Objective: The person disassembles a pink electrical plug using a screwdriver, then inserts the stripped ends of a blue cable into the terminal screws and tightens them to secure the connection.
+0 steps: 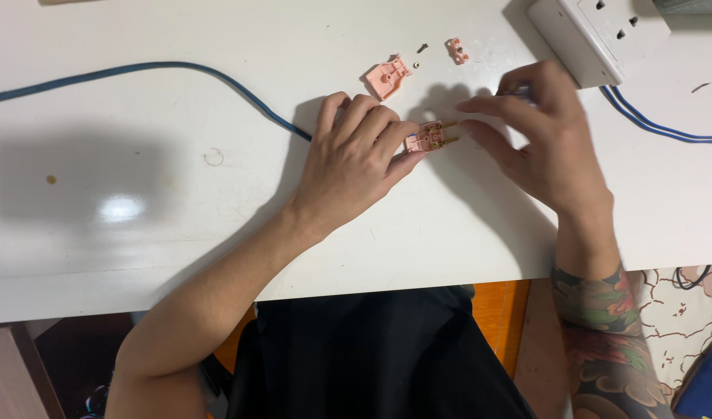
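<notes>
The left hand [356,159] hides where the blue cable [177,71] ends.

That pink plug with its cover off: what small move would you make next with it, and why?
Probably bring the pink cover back over the open plug body. The left hand pins the body on the white table, its brass prongs and insides showing, and the blue cable runs in under that hand. The cover and a small screw lie loose just behind. The right hand seems to hold a small tool.
</notes>
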